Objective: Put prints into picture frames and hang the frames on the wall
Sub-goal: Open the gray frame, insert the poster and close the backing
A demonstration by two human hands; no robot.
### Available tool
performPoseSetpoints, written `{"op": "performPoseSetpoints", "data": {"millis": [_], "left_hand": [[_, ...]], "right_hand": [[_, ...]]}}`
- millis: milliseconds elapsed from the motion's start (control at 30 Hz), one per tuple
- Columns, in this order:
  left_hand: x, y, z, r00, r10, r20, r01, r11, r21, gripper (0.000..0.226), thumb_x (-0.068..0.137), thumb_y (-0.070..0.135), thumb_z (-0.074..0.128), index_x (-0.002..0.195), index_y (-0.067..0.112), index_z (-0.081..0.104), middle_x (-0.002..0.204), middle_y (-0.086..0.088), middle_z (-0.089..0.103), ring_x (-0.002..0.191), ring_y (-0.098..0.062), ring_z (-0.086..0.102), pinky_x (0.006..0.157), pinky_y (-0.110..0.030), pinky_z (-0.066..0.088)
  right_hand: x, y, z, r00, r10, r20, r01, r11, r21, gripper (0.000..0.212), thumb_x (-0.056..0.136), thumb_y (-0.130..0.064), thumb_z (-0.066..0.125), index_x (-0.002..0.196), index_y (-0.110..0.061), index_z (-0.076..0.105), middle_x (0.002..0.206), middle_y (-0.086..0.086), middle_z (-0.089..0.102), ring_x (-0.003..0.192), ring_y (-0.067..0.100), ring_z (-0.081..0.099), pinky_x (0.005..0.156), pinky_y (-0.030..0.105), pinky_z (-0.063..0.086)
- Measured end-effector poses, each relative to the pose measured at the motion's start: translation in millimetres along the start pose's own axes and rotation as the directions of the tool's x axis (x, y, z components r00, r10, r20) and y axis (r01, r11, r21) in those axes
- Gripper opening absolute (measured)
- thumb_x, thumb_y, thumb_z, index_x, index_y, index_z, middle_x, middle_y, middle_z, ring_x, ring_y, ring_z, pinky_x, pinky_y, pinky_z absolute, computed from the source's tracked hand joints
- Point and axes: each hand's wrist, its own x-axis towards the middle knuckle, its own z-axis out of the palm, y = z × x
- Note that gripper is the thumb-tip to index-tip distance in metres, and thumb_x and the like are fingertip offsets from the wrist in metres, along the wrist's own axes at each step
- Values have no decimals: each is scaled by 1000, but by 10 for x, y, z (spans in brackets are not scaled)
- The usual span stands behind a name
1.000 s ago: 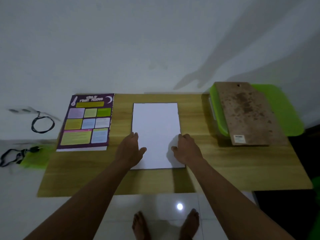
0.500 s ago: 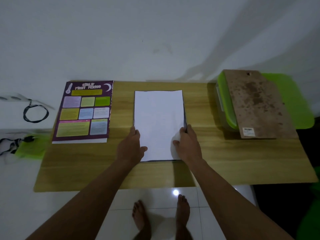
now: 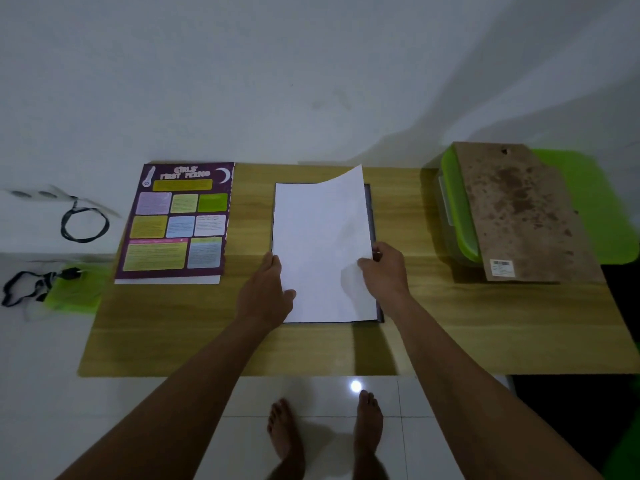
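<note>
A white sheet (image 3: pixel 320 244) lies over a dark picture frame (image 3: pixel 374 216) in the middle of the wooden table (image 3: pixel 485 323). The frame shows only as a thin dark edge along the right and bottom. The sheet's far right corner is lifted and curls up. My right hand (image 3: pixel 384 275) pinches the sheet's right edge, thumb on top. At the sheet's left edge my left hand (image 3: pixel 268 292) grips the sheet and frame edge, thumb lying on the paper. A purple printed poster (image 3: pixel 180 220) lies flat at the table's left.
A brown stained backing board (image 3: pixel 519 213) with a barcode label rests on a green-lidded box (image 3: pixel 457 202) at the table's right. A white wall stands behind. Black cables (image 3: pixel 83 225) and a green object (image 3: pixel 74 296) lie on the white floor left. My bare feet stand below the table edge.
The right side of the white sheet has risen off the frame, its far corner now curling up. My right hand has gone from resting on the sheet to pinching its edge.
</note>
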Motion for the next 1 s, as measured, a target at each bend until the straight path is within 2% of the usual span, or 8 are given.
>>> {"op": "performPoseSetpoints", "data": {"millis": [133, 267, 467, 600, 700, 767, 833, 1000], "left_hand": [[12, 13, -34, 999, -33, -29, 30, 996, -86, 70, 94, 32, 60, 149, 4, 29, 156, -8, 31, 142, -25, 34, 111, -36, 33], [27, 49, -65, 994, -67, -89, 49, 982, -182, 39, 93, 29, 61, 125, 6, 56, 123, -8, 61, 113, -24, 57, 86, -27, 42], [57, 61, -59, 991, -104, -88, 79, 966, -248, 38, 92, 27, 63, 124, 6, 58, 121, -9, 62, 110, -23, 56, 86, -26, 38], [64, 54, -17, 990, -93, -109, 71, 978, -196, 45, 91, 29, 65, 129, 5, 57, 127, -10, 60, 117, -24, 55, 94, -28, 41], [86, 33, 55, 986, -111, -123, 90, 983, -161, 52, 89, 30, 67, 133, 5, 54, 133, -10, 57, 124, -25, 51, 103, -34, 41], [116, 24, 97, 982, -124, -143, 102, 983, -153, 47, 87, 33, 69, 124, 6, 60, 124, -9, 62, 116, -25, 56, 99, -36, 47], [127, 40, 116, 978, -134, -158, 110, 982, -152, 44, 85, 33, 70, 118, 5, 62, 118, -7, 64, 111, -24, 58, 95, -37, 50], [143, 25, 146, 971, -152, -182, 123, 979, -166, 44, 82, 32, 73, 117, 7, 63, 115, -5, 65, 109, -25, 59, 92, -41, 53]], "right_hand": [[-35, -100, -159, 998, -5, 62, 0, 997, 77, 27, 95, -1, 51, 111, -21, 59, 98, -4, 67, 83, 11, 61, 63, 21, 44], [-32, -92, -254, 995, 61, 78, -73, 982, 175, 28, 94, -4, 54, 112, -24, 63, 102, -3, 73, 94, 17, 65, 77, 31, 52], [-36, -138, -289, 990, 110, 91, -127, 967, 222, 28, 96, -3, 53, 110, -25, 64, 100, -8, 73, 95, 14, 64, 74, 29, 49], [-6, -164, -275, 990, 100, 96, -115, 980, 164, 28, 93, -3, 52, 109, -23, 63, 102, -6, 71, 88, 14, 62, 66, 28, 46], [27, -146, -256, 993, 47, 108, -50, 998, 25, 23, 92, -10, 59, 113, -19, 56, 108, 0, 68, 89, 16, 63, 70, 29, 50], [51, -118, -241, 992, 0, 123, 17, 991, -133, 34, 93, -9, 57, 123, -21, 48, 110, 0, 64, 88, 13, 60, 64, 25, 46], [66, -94, -235, 990, -26, 141, 57, 974, -219, 47, 92, -3, 50, 133, -23, 42, 106, -2, 60, 82, 6, 56, 59, 21, 42], [92, -39, -251, 987, -25, 160, 44, 992, -117, 57, 89, 6, 44, 136, -28, 47, 115, 3, 65, 87, 10, 59, 61, 19, 40]]}}
